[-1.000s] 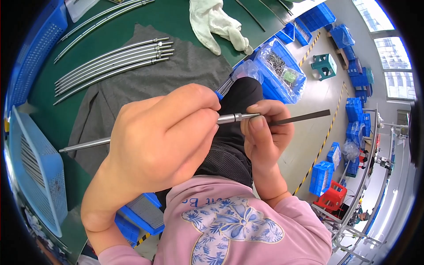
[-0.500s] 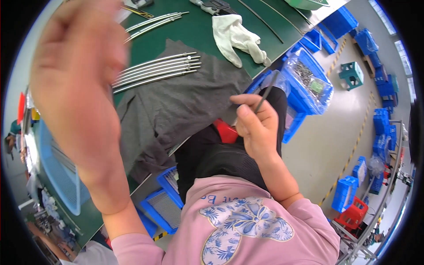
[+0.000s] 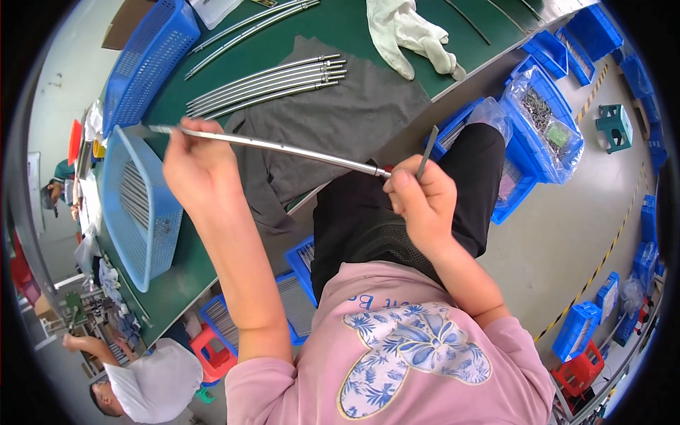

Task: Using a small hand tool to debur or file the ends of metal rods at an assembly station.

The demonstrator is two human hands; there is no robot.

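My left hand (image 3: pixel 200 164) grips a long, slightly curved metal rod (image 3: pixel 283 147) near its left end. The rod slants down to the right until its tip meets my right hand (image 3: pixel 419 202). That hand is closed around a thin dark file-like tool (image 3: pixel 426 159) that sticks up from the fingers. Both hands hover over the edge of a green table (image 3: pixel 333 28) and my lap. A grey cloth (image 3: pixel 354 113) lies under the rod. Several similar metal rods (image 3: pixel 265 83) lie side by side on the cloth.
A blue basket (image 3: pixel 134 205) with rods lies tilted at the left, another blue basket (image 3: pixel 145 64) behind it. White gloves (image 3: pixel 411 32) lie at the back. Blue bins (image 3: pixel 545 120) hold small parts in a bag on the right. A person in a white cap (image 3: pixel 152 386) is at lower left.
My left hand swung up close to the camera, then came down holding a rod out to the left. The right hand has kept the dark tool and now touches the rod's end.
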